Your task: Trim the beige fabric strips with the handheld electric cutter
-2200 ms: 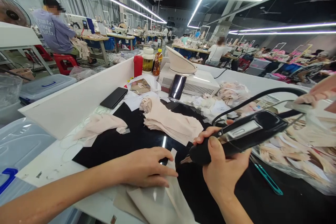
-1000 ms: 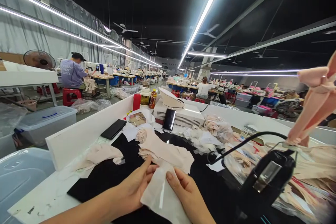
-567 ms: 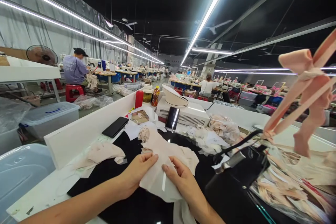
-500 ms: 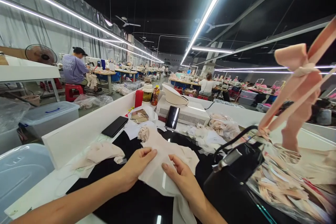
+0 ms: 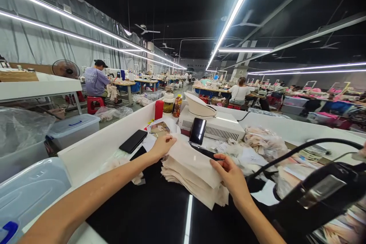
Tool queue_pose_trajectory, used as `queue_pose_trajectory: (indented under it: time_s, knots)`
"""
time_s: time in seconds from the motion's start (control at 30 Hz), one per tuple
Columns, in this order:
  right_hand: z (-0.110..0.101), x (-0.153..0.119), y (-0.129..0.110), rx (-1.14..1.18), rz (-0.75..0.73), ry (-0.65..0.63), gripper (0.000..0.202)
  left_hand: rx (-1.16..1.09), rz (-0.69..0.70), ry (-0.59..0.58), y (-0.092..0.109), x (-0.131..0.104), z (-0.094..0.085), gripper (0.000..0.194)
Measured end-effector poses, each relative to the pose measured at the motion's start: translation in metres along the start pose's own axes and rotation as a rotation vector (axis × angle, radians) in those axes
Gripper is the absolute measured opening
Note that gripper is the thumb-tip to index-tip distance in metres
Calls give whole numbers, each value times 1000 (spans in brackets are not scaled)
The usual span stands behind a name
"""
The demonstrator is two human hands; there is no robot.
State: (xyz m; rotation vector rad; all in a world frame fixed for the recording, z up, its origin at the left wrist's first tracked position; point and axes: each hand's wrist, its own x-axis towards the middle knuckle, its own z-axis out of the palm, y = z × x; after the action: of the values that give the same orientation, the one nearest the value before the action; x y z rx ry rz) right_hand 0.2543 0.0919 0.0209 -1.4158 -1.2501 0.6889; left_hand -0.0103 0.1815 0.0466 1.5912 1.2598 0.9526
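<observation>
A stack of pale beige fabric pieces (image 5: 183, 175) lies on the shiny black work surface (image 5: 143, 209). Stretched over its top is a single fabric piece (image 5: 194, 158). My left hand (image 5: 162, 147) pinches that piece at its far left corner, fingers closed. Its right edge is held between the thumb and fingers of my right hand (image 5: 230, 173). Close to my right forearm stands a black machine part (image 5: 311, 198) with a thick black cable. Part of the stack is hidden beneath the top piece.
A black phone (image 5: 133, 141) lies left, and another phone (image 5: 198, 131) leans against a white box (image 5: 228, 125). Behind are a red container (image 5: 158, 110), a jar (image 5: 168, 105) and a bottle (image 5: 177, 106). Bagged fabric (image 5: 265, 139) sits right. A co-worker (image 5: 97, 80) sits far left.
My hands have moved farther apart and away from me, spreading the fabric piece flat over the stack. The view has turned left, and the hanging pink straps are out of sight.
</observation>
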Motion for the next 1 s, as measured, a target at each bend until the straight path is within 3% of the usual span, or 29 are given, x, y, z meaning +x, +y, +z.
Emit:
queue_pose_trajectory:
  time_s: [0.23, 0.4, 0.5, 0.6, 0.77, 0.87, 1.0]
  knots:
    - [-3, 3, 33, -273, -98, -39, 28, 160, -96, -121, -25, -17, 0, 38]
    - [3, -3, 35, -421, -180, -33, 34, 206, -91, -181, -21, -25, -12, 35]
    - [4, -10, 27, -476, -246, -9, 35, 305, -51, -147, -15, -34, -34, 34]
    - [8, -22, 17, -488, -294, 1, 29, 484, -19, -83, -16, -52, -74, 37]
    - [26, -45, 3, -425, -347, -55, 26, 829, -46, 58, -41, -94, -140, 36]
    - [35, -57, -5, -385, -364, -102, 21, 903, -79, 30, -59, -109, -154, 39]
    - [37, -70, -15, -350, -375, -136, 20, 907, -39, 37, -65, -111, -153, 39]
